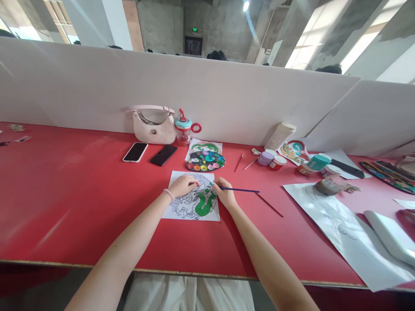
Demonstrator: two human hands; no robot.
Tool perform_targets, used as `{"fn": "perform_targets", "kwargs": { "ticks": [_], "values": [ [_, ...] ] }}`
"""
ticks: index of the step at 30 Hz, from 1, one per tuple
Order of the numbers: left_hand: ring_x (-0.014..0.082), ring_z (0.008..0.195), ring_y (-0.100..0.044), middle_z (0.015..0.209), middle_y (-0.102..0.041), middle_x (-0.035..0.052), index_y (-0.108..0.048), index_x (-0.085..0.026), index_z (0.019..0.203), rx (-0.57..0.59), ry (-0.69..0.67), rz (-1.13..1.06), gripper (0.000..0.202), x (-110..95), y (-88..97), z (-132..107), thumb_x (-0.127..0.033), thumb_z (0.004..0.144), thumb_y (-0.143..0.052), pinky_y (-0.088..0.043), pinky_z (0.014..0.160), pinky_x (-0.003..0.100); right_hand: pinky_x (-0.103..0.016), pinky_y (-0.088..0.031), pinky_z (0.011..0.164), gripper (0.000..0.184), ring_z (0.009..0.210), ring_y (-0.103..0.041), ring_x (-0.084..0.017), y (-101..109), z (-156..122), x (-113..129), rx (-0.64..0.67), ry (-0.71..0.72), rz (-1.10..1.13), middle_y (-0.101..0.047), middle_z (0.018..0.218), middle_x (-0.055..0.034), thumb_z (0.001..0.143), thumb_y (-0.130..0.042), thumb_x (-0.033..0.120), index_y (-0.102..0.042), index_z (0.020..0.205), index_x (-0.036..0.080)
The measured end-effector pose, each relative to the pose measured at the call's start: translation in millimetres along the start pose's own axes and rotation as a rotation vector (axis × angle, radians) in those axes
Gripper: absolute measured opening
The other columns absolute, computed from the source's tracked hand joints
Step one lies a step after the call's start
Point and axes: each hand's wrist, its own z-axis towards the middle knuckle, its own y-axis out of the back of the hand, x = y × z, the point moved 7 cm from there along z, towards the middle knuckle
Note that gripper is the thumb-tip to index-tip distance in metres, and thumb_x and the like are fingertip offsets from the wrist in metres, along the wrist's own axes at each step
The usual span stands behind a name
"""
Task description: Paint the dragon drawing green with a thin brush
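A line drawing of a dragon on white paper (pixel 168 211) lies in front of me, with part of the coiled body painted green. My left hand (pixel 182 186) is over the sheet's upper left, its fingers curled together; whatever is in them, if anything, is hidden. At the right edge of the sheet, my right hand (pixel 226 194) grips a dark purple paintbrush (pixel 243 189), whose handle points right. Just beyond the paper sits a paint palette (pixel 197 167) with many colours, overlapping a coloured green dragon picture (pixel 207 146).
A thin dark red brush (pixel 269 204) lies to the right. Behind are two phones (pixel 135 152), a pink handbag (pixel 155 129) and a cup with a red handle (pixel 183 133). Paint jars (pixel 278 163), a murky plastic cup (pixel 329 185) and a large sheet (pixel 311 207) are farther right.
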Motion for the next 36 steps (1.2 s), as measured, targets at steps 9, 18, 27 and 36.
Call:
{"fn": "perform_targets", "kwargs": {
  "ticks": [9,18,27,36],
  "values": [
    [0.0148,0.09,-0.06,0.092,-0.069,0.0006,-0.07,-0.022,0.087,-0.01,-0.005,0.014,0.024,2,-0.8,1,-0.023,0.084,-0.046,-0.044,0.084,0.029,-0.023,-0.033,0.052,0.025,0.054,-0.041,-0.009,-11,-1,1,0.121,-0.019,-0.048,-0.048,0.056,0.0018,0.072,-0.056,0.038,-0.051,0.059,0.017],
    [0.0153,0.091,-0.061,0.09,-0.07,0.0005,-0.07,-0.023,0.086,-0.006,-0.006,0.012,0.024,1,-1.1,1,-0.023,0.084,-0.046,-0.044,0.085,0.03,-0.024,-0.031,0.05,0.031,0.052,-0.04,-0.01,-16,0,-3,0.136,-0.005,-0.112,-0.047,0.052,0.0004,0.077,-0.05,0.039,-0.051,0.054,0.017],
    [0.0153,0.088,-0.061,0.089,-0.069,0.0016,-0.07,-0.022,0.085,-0.015,0.0,0.015,0.023,2,-0.7,1,-0.023,0.083,-0.047,-0.045,0.083,0.029,-0.024,-0.03,0.05,0.031,0.05,-0.038,-0.01,-17,-1,-1,0.136,-0.01,-0.143,-0.044,0.049,0.0015,0.076,-0.048,0.035,-0.047,0.051,0.017],
    [0.0154,0.09,-0.061,0.091,-0.07,0.0009,-0.07,-0.023,0.087,0.003,-0.005,0.01,0.024,2,-1.3,1,-0.023,0.083,-0.046,-0.044,0.086,0.03,-0.024,-0.031,0.051,0.03,0.053,-0.038,-0.01,-17,-1,-1,0.141,-0.006,-0.156,-0.045,0.052,0.0008,0.077,-0.048,0.035,-0.048,0.053,0.018]
  ]
}}
